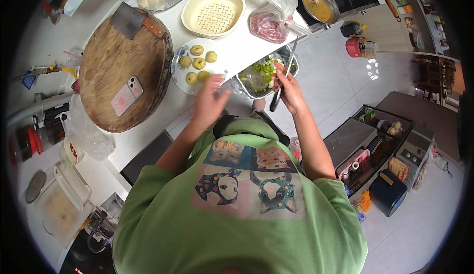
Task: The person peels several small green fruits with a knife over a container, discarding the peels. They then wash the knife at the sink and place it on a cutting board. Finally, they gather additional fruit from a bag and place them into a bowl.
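Observation:
Over the lined waste bin [245, 87], my right hand [290, 92] is closed round a knife [277, 99] with a black handle, its narrow blade pointing away from me. Leafy green scraps lie in the bin below. My left hand [209, 107], slightly smeared by motion, holds nothing that I can see, and its fingers are apart. It is at the near edge of a white plate [180, 82]. On the plate sit several small round green vegetables [199, 63] with brownish cut faces; I cannot make out their exact kind.
To the left stands a thick round wooden chopping board [106, 61] bearing a cleaver [129, 21] and a phone [126, 96]. A cream basket [213, 10] and bagged raw meat [268, 26] lie at the counter's back. Beyond them, a pan [320, 5] holds yellowish liquid.

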{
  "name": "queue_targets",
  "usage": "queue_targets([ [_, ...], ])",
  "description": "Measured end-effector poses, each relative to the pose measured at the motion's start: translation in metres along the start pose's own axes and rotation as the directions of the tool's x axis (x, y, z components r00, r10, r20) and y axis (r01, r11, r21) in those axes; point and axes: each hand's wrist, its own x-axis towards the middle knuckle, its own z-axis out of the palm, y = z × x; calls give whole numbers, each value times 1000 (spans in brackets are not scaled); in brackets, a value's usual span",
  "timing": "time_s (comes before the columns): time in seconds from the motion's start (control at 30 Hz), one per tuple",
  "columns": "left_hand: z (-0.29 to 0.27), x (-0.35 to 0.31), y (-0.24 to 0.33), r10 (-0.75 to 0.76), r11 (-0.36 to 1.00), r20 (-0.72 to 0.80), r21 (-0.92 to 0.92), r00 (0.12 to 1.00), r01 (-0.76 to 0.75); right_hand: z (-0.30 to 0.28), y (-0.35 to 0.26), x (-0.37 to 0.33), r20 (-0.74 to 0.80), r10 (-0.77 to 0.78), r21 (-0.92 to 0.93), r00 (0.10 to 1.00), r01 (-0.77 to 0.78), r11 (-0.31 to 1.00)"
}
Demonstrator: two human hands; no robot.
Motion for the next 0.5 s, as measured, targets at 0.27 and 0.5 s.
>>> queue_targets([
  [0.27,96,23,13,-70,839,520,-430,851,332,21,2,-9,-48,-45,71,998,48,996],
  [0.5,99,8,17,-185,793,567,-396,802,463,-1,4,1,-140,-33,194,990,61,979],
])
